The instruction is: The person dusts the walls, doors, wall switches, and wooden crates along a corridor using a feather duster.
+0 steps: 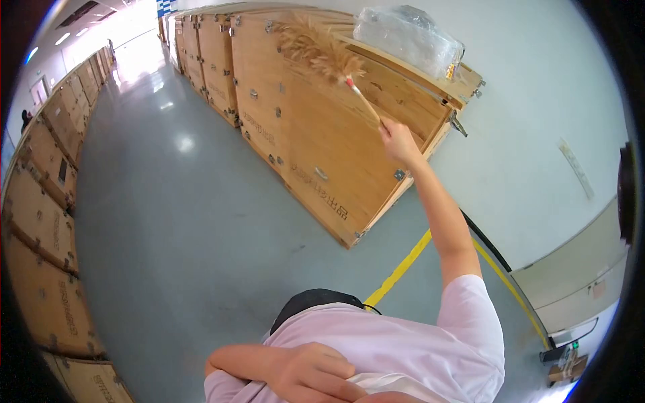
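Note:
My right hand is wrapped round the pale handle of a feather duster, with the arm stretched forward. The duster's tan, fluffy head lies over the top edge of a large wooden crate and looks slightly blurred. Dark printed characters and metal latches mark the crate's front. Held against the chest of the light shirt, my left hand has its fingers curled in. Whatever is inside those fingers, if anything, is hidden.
More wooden crates continue along the right wall, and another row lines the left side. A plastic-wrapped bundle rests atop the near crate. Yellow tape marks the grey floor. Boxes stand at lower right.

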{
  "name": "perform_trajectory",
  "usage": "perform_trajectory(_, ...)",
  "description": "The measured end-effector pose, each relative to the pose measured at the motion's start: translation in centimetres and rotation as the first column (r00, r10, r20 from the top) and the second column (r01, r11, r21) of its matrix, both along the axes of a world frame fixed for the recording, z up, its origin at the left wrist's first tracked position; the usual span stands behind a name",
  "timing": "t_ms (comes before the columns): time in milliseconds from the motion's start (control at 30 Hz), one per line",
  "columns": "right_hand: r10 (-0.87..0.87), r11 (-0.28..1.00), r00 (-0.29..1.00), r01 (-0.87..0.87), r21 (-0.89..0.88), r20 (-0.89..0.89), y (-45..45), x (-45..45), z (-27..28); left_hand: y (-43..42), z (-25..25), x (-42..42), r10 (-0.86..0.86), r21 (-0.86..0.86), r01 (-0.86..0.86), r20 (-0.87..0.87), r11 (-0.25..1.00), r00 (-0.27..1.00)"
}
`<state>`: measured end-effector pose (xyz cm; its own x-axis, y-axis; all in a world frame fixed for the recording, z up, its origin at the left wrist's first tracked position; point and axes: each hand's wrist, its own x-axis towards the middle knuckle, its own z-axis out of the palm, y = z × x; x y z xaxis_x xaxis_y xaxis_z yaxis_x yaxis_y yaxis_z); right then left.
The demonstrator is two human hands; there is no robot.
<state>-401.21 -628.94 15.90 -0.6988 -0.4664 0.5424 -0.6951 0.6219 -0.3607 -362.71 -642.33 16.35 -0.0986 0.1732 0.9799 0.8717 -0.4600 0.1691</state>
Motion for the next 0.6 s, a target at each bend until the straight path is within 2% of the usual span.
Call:
perform_trajectory(67, 0.007, 0.999, 1.000, -0.007, -0.037, 0.015, -1.7, -1.8, 1.5, 0.1, -0.1, 0.1, -0.008, -0.013, 0.008, 0.003, 1.000, 1.000)
perform_trajectory(167, -0.091, 0.995, 0.983, 0.095, 0.017, -0.162, -4.6, -6.5, 0.1, 0.5, -0.1, 0.1, 0.009, -0.003, -0.009, -0.003, 1.000, 1.000)
perform_trajectory(267, -0.195, 0.950, 0.980, 0.195, 0.243, -0.022, -6.3, -4.7, -2.8, 0.5, -0.5, 0.6, 0.047, 0.012, -0.047, -0.008, 0.999, 0.999)
perform_trajectory(333, -0.117, 0.946, 0.992, 0.098, 0.310, 0.042, -4.9, -2.7, -3.9, -0.1, -1.0, 0.7, 0.072, 0.021, -0.071, -0.017, 0.997, 0.997)
perform_trajectory(400, -0.058, 0.951, 0.998, 0.052, 0.306, 0.008, -2.1, -0.6, -5.7, -0.5, -1.0, 0.8, 0.090, 0.020, -0.090, -0.016, 0.996, 0.996)
perform_trajectory(467, -0.070, 0.966, 0.995, 0.086, 0.245, -0.071, 1.5, 1.8, -8.0, -0.7, -1.0, 0.8, 0.094, 0.030, -0.094, -0.005, 0.995, 0.996)
perform_trajectory(600, -0.303, 0.950, 0.951, 0.306, 0.062, -0.060, 9.7, 6.1, -12.9, -0.8, -1.2, 0.1, 0.063, 0.013, -0.064, 0.016, 0.998, 0.998)
